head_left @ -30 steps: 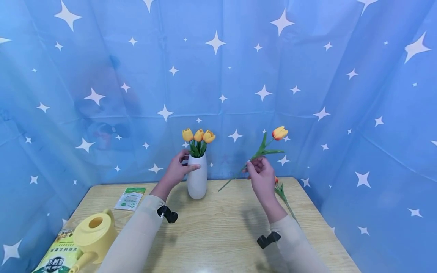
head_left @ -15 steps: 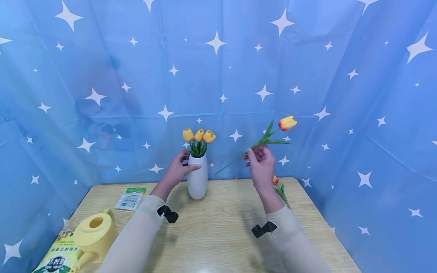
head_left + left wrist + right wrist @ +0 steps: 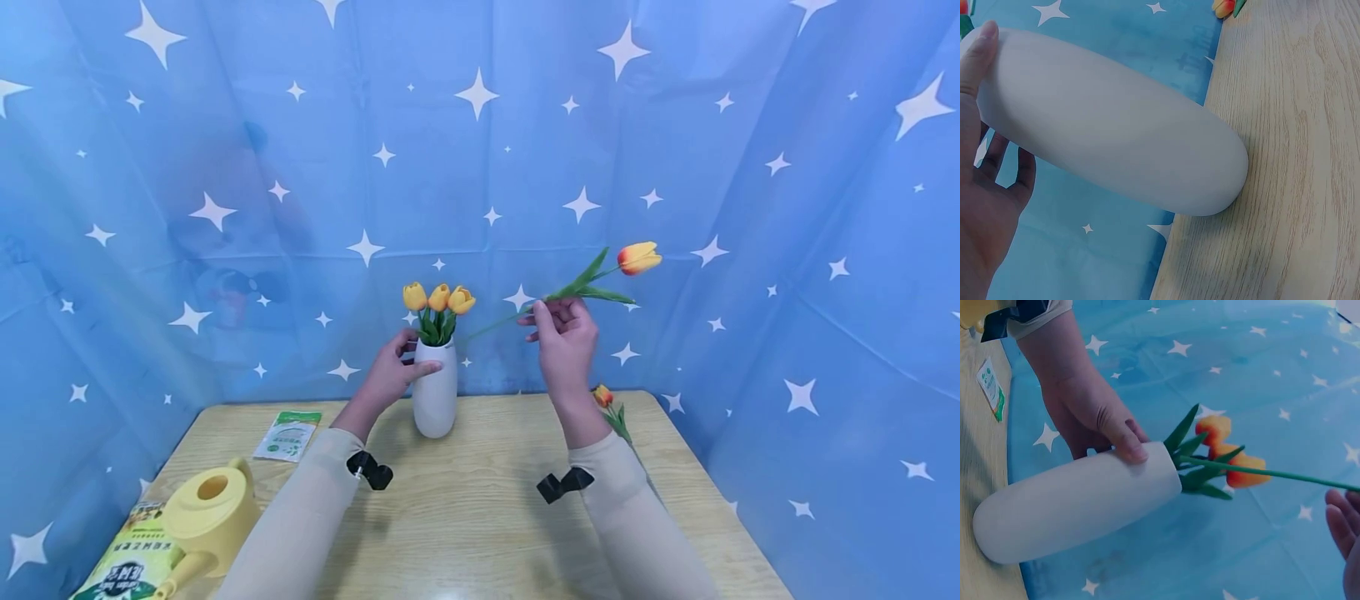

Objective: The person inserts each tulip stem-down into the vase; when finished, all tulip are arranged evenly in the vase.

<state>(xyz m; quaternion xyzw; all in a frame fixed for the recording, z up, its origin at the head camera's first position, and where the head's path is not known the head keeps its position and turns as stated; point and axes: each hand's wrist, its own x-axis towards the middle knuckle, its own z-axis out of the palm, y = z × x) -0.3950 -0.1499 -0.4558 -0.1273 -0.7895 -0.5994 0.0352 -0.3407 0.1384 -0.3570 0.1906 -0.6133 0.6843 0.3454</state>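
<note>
A white vase [image 3: 435, 392] stands near the table's back edge with three yellow tulips [image 3: 438, 298] in it. My left hand [image 3: 390, 371] grips the vase near its rim, thumb across the front; the left wrist view shows the thumb and fingers around the vase [image 3: 1110, 125]. To the right, my right hand [image 3: 568, 342] pinches the stem of a yellow-red tulip [image 3: 639, 258], tilted with its bloom up and right. In the right wrist view the tulip's green stem [image 3: 1285, 475] reaches the vase mouth area; whether it has entered cannot be told.
Another red-orange tulip [image 3: 603, 396] lies on the table [image 3: 465, 517] at the right, partly behind the right forearm. At left are a green-white packet [image 3: 288, 436], a yellow watering can [image 3: 210, 517] and a printed bag [image 3: 131, 558]. A blue starry curtain [image 3: 480, 167] hangs behind.
My right hand has risen and shifted left, carrying the tulip. Its stem has swung nearer horizontal, with the lower end now close to the vase mouth. The left hand and vase stay put.
</note>
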